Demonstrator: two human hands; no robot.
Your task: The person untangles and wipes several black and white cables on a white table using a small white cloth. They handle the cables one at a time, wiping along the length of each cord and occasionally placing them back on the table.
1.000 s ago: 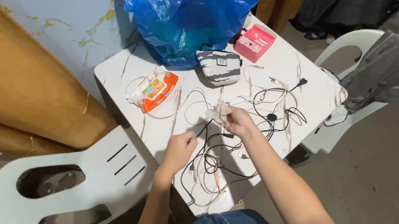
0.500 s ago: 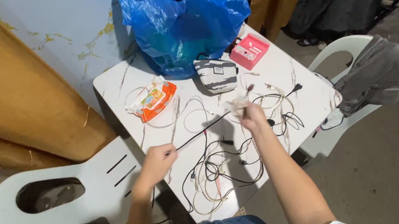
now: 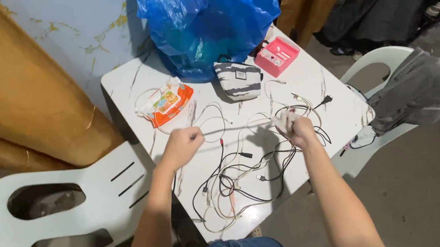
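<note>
Ideally, the thin white cable point(image 3: 238, 128), pinched taut between closed left hand point(image 3: 180, 147) and right hand point(image 3: 293, 127), is drawn clear of the tangled black and white wires point(image 3: 240, 181) below both fists.

Table point(image 3: 133, 84) at centre: bag point(image 3: 205, 21) at 12 o'clock, pouch point(image 3: 239, 79) before it, box point(image 3: 277, 56) at 1 o'clock, packet point(image 3: 166, 102) at 10 o'clock, cables point(image 3: 240, 178) at 6 o'clock. Chairs point(image 3: 42, 219) stand at 9 and 3 o'clock.

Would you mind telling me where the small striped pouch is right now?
In the head view, the striped pouch lies at the far side of the white table, just in front of the blue plastic bag and left of the pink box.
</note>
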